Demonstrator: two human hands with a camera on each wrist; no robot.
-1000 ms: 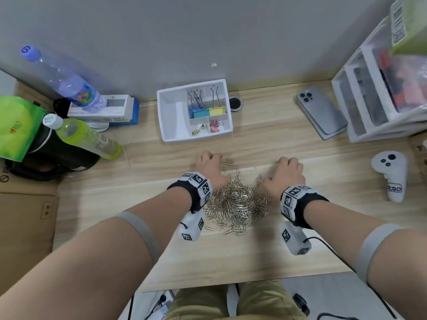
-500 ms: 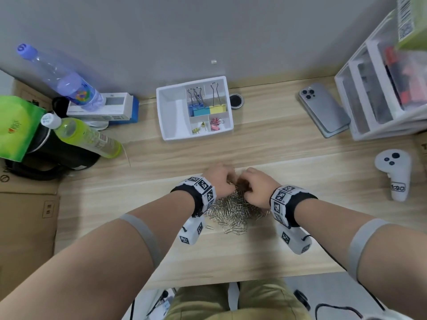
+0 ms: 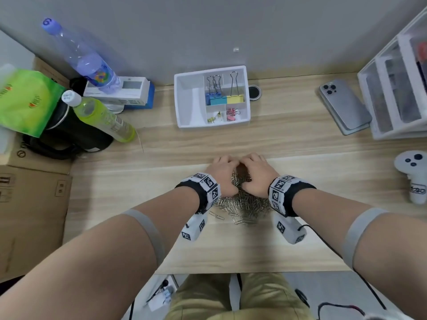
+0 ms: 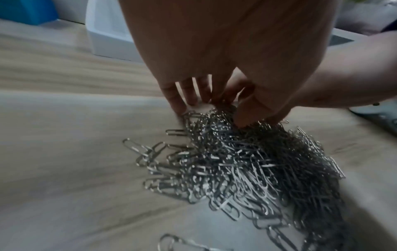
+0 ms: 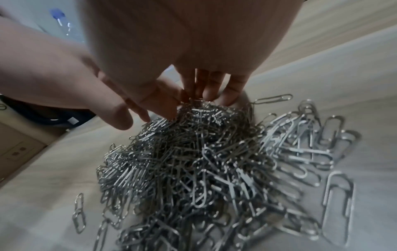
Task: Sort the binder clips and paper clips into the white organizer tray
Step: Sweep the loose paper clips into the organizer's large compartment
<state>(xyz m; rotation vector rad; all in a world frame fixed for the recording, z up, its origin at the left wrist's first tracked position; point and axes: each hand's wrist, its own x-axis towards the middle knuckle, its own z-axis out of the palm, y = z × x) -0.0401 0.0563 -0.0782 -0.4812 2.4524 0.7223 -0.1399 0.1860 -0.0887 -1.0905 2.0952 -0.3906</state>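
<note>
A heap of silver paper clips [image 3: 245, 206] lies on the wooden desk, seen close in both wrist views [image 4: 247, 166] [image 5: 193, 161]. My left hand [image 3: 223, 172] and right hand [image 3: 254, 172] meet at the heap's far side, cupped over it. Their fingers [image 4: 187, 91] [image 5: 212, 86] point down fairly straight into the clips and touch each other. Neither hand lifts anything. The white organizer tray [image 3: 189, 105] stands beyond the hands. It holds blue binder clips [image 3: 216, 98], a yellow one [image 3: 235, 98], small yellow ones [image 3: 213, 117] and pink ones [image 3: 232, 114]. Its large left compartment has nothing in it.
A phone [image 3: 344, 105] and white drawers [image 3: 397, 88] are at the back right, with a white controller [image 3: 413, 174] at the right. Two bottles [image 3: 101, 116] [image 3: 85, 58] and a black kettle stand at the left, beside a cardboard box [image 3: 30, 215]. Bare desk separates hands and tray.
My hands were apart at the two sides of the heap. They have come together at its far side, and the spread clips are bunched into a tighter heap.
</note>
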